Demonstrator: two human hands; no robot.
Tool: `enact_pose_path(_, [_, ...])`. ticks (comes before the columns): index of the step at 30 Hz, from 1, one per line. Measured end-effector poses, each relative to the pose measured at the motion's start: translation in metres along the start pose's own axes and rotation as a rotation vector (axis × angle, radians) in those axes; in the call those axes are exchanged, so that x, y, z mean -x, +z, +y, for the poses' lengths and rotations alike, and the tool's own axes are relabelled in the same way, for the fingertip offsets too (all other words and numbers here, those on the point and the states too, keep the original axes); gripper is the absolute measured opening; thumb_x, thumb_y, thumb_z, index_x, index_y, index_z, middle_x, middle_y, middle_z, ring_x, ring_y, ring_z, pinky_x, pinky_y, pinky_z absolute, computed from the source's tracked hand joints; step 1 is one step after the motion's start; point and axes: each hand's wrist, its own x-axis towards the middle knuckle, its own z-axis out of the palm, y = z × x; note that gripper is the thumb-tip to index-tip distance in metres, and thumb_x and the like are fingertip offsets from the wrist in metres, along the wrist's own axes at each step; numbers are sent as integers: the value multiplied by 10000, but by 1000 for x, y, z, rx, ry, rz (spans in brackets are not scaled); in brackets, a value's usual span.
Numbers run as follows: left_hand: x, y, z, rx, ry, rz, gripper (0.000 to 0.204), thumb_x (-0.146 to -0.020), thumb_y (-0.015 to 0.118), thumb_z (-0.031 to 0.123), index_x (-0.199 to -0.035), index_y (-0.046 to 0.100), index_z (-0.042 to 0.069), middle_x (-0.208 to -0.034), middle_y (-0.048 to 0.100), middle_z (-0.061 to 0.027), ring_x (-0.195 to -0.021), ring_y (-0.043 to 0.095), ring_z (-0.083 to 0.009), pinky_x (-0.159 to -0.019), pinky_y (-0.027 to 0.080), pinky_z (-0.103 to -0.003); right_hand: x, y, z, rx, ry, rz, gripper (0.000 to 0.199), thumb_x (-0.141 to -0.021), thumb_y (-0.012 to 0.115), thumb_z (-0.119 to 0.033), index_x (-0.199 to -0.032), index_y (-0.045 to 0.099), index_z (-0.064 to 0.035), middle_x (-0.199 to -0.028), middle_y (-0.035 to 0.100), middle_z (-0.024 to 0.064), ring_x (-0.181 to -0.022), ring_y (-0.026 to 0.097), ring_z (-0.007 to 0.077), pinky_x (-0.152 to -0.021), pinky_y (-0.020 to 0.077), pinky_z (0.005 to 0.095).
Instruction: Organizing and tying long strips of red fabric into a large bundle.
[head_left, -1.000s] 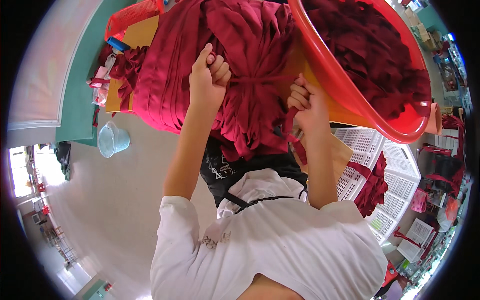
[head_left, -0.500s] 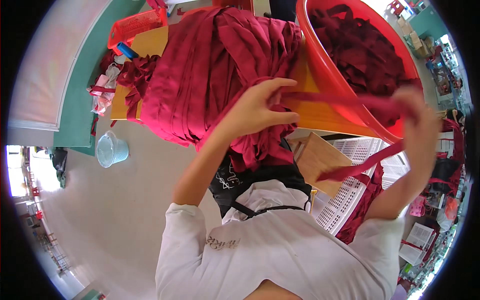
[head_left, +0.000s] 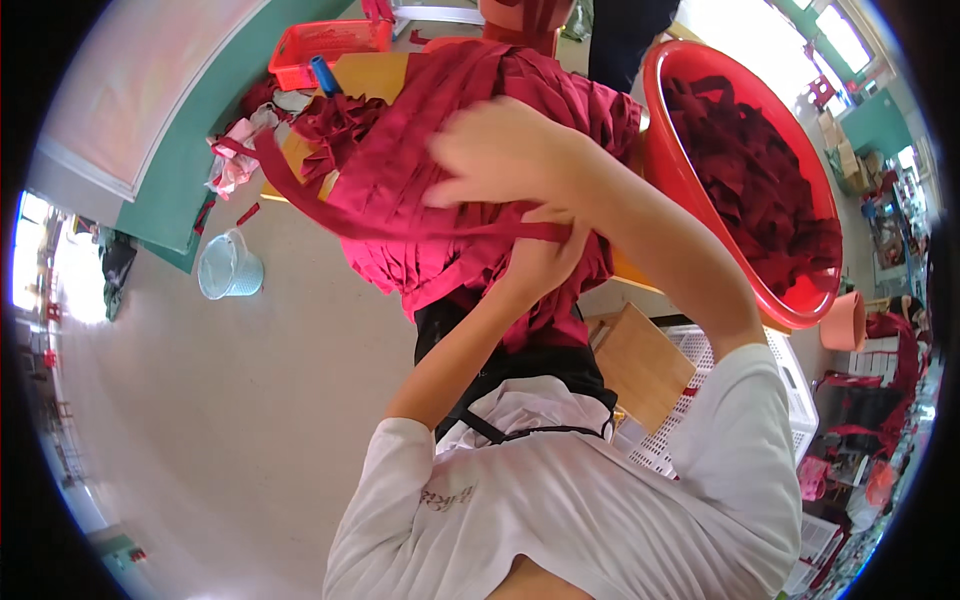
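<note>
A large bundle of dark red fabric strips lies in front of me, its folds packed side by side. My left hand is closed on one strip at the bundle's near right part. From there a red fabric strip runs leftward over the bundle and curves up past its left side. Above the bundle, my right hand reaches across to the left, blurred by motion. Its thumb and fingers look apart, with nothing visible between them. The right forearm passes above the left hand and hides part of its fingers.
A red tub full of dark red strips stands to the right. Beneath it are a wooden stool and a white perforated crate. A red basket sits at the far left, near a blue cylinder. A light blue bucket stands on the floor.
My right hand has swung from beside the tub leftward over the bundle. The strip stretched toward the tub now trails left. My left hand has moved nearer and right. The view has shifted.
</note>
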Motion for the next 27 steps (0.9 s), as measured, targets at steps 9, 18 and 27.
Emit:
enact_pose_path(9, [-5,1,12,-37,-50,-52,289,-1027,481,269,-1080,544,-8,-794,628,-206,-714,609,-417,-646,482,-455,46,70,67,-823,96,17,289,-903,581,-233,-777,635,21,-736,667,117,-691,643,178,-622,484,323])
enact_pose_path(18, [-9,-11,-13,480,-506,319,360,-1078,257,443,-1032,423,127,-656,528,-30,-620,584,-169,-724,445,-294,205,13,-2,-1888,47,1236,449,-986,482,-86,-1427,422,-29,-617,311,-61,-585,342,76,-622,319,265])
enact_pose_path(27, [-31,-30,-34,1215,-740,109,363,-1036,410,467,-955,589,162,-1003,701,-226,-702,588,-215,-657,480,-316,376,240,-175,-1849,1119,1775,148,-895,599,-106,-1034,598,-54,-1003,616,37,-934,599,181,-866,480,293])
